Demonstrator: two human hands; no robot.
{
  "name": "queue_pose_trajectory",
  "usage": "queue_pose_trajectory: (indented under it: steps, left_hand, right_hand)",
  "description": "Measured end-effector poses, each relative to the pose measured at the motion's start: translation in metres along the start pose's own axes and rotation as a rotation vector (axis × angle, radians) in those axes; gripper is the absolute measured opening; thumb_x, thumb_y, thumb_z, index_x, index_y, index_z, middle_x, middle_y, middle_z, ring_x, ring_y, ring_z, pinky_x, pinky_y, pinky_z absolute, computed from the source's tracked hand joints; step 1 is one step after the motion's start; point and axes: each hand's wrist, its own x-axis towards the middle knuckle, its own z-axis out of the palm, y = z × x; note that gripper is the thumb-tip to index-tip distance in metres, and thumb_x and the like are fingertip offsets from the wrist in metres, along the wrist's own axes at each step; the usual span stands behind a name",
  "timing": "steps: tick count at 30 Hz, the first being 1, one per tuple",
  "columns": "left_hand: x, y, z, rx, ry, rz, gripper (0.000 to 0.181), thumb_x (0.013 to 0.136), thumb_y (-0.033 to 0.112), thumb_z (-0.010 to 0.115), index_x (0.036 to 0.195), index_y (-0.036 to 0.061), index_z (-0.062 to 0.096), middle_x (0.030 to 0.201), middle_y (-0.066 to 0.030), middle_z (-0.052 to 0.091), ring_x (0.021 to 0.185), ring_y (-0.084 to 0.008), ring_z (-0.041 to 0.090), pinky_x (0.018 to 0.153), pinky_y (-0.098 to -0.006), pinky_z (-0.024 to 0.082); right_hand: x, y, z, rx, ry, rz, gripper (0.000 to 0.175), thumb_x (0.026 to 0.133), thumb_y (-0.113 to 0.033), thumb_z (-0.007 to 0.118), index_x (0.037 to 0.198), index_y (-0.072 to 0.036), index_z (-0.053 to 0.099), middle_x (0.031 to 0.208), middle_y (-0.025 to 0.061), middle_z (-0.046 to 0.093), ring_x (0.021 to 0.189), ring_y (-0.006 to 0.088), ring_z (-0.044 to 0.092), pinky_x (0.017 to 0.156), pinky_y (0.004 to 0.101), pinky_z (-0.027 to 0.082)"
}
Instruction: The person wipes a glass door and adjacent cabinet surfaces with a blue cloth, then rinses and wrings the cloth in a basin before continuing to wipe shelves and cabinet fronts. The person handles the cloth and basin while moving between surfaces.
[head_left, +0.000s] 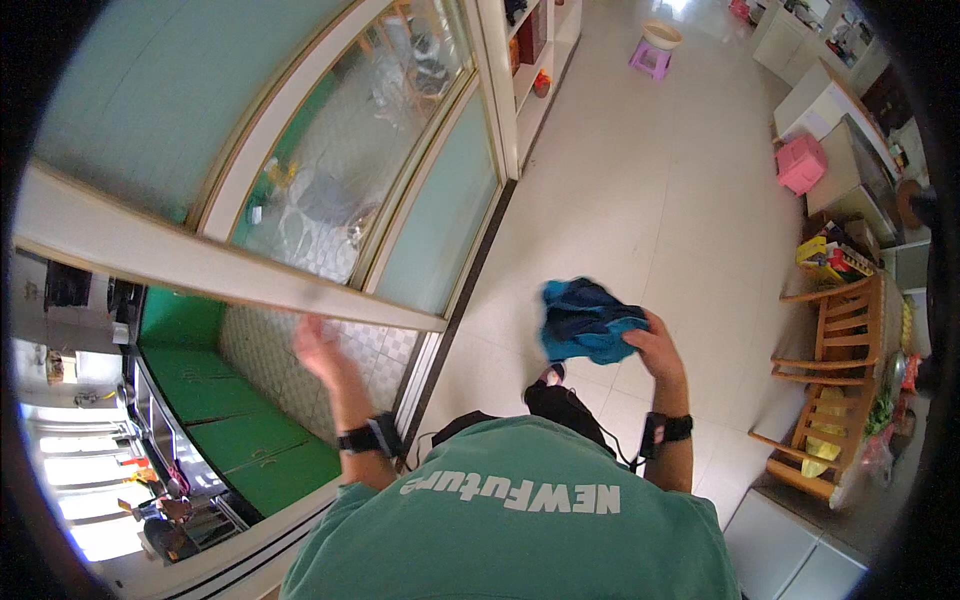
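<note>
A crumpled blue cloth (589, 322), dark and lighter blue in patches, hangs from my right hand (660, 349) over the tiled floor. The fingers of that hand pinch its right edge. My left hand (321, 351) is raised at the edge of a sliding door (247, 274) with a pale frame and glass panes. Its fingertips are blurred against the frame, so contact and finger spread are unclear. Both wrists carry black straps with small devices.
Through the doorway on the left are green kitchen cabinets (247, 420) and a floor track (420, 375). Wooden chairs (847, 330), a box of goods (832, 255) and a pink bin (801, 163) line the right. A purple stool (651, 60) bears a basin (661, 34) ahead.
</note>
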Motion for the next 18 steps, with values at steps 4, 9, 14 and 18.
queue_pose_trajectory:
  steps: [4, 9, 14, 18]
  left_hand:
    - [0.1, 0.072, -0.023, 0.084, 0.3, 0.235, 0.063, 0.094, 0.056, 0.049, 0.131, 0.0049, 0.052, 0.126, -0.0107, 0.054, 0.117, -0.0247, 0.047, 0.092, -0.0421, 0.041]
    - [0.159, 0.098, -0.038, -0.356, -0.262, 0.011, 0.05, 0.1, 0.047, 0.045, 0.134, 0.0106, 0.053, 0.132, -0.0056, 0.057, 0.12, -0.0221, 0.054, 0.1, -0.0415, 0.044]
    - [0.215, 0.065, -0.078, -0.463, -0.429, -0.018, 0.052, 0.098, 0.048, 0.05, 0.135, 0.0104, 0.053, 0.133, -0.0048, 0.058, 0.121, -0.0248, 0.054, 0.104, -0.0442, 0.042]
    - [0.255, 0.044, -0.114, -0.539, -0.891, -0.036, 0.057, 0.096, 0.049, 0.052, 0.136, 0.0084, 0.051, 0.134, -0.0067, 0.057, 0.121, -0.0275, 0.053, 0.104, -0.0478, 0.041]
  right_hand:
    - [0.003, -0.026, -0.076, -0.033, 0.172, -0.017, 0.045, 0.079, -0.016, 0.067, 0.12, 0.002, 0.06, 0.102, 0.0047, 0.068, 0.092, 0.0147, 0.063, 0.085, 0.0286, 0.05]
    - [0.0, -0.04, -0.093, 0.174, 0.304, -0.187, 0.053, 0.081, -0.026, 0.067, 0.125, 0.002, 0.058, 0.114, 0.0121, 0.067, 0.106, 0.0251, 0.064, 0.097, 0.0363, 0.047]
    - [-0.003, -0.042, -0.064, 0.174, 0.384, -0.203, 0.052, 0.083, -0.025, 0.064, 0.126, 0.002, 0.057, 0.113, 0.0111, 0.067, 0.105, 0.0225, 0.062, 0.095, 0.0357, 0.047]
    - [0.007, -0.045, -0.037, 0.096, 0.365, -0.156, 0.052, 0.082, -0.024, 0.065, 0.126, 0.003, 0.057, 0.111, 0.0097, 0.067, 0.104, 0.0213, 0.061, 0.094, 0.0339, 0.046]
